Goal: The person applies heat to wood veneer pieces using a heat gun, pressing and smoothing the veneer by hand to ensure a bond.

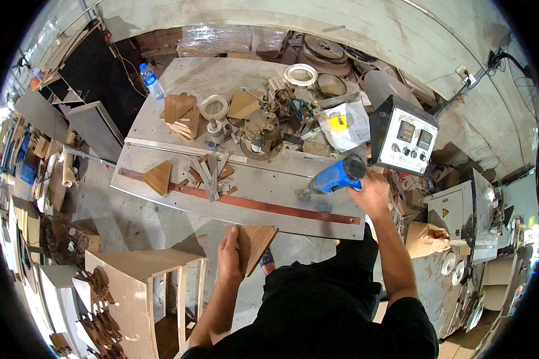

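My left hand (pixel 228 254) is closed on the edge of a brown wood-grain board piece (pixel 257 244) with slanted sides, held in front of the bench's near edge. Out over the right part of the bench, my right hand (pixel 372 192) grips a blue heat gun (pixel 334 176), its metal nozzle pointing left and low over the surface. Part of the gun's handle is hidden by my fingers. On the bench left of centre lie thin grey and brown edging strips (pixel 208 177) and another wooden piece (pixel 157 178). A long reddish strip (pixel 251 205) runs along the front.
The grey bench (pixel 263 218) carries a metal machine head (pixel 261 133), a stack of wood pieces (pixel 181 115), a roll of tape (pixel 214 107) and a water bottle (pixel 152 82). A control box (pixel 404 136) stands at right. A wooden cabinet frame (pixel 123 272) is at lower left.
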Demonstrator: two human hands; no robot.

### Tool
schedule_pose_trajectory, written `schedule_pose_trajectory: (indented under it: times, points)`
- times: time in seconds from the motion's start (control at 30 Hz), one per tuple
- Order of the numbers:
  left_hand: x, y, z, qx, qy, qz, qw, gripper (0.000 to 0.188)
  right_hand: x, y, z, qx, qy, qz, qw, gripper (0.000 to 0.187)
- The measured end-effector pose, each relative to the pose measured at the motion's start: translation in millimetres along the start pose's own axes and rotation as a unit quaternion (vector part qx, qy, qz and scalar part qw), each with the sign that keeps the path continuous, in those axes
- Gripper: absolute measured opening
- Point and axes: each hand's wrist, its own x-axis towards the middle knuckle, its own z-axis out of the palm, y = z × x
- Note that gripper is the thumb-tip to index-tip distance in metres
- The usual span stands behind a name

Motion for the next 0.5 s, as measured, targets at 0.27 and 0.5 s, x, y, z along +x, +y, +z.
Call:
schedule_pose_trajectory:
  times: [0.27, 0.5]
  points:
    - [6, -4, -4, -0.013, -0.011, 0.003, 1.0, 0.048, 0, 2, -5, -0.008, -0.004, 0.011, 1.0, 0.039]
    - [11, -4, -5, -0.018, -0.018, -0.004, 1.0, 0.049, -3, 10, -9, -0.03, -0.005, 0.013, 0.999, 0.04]
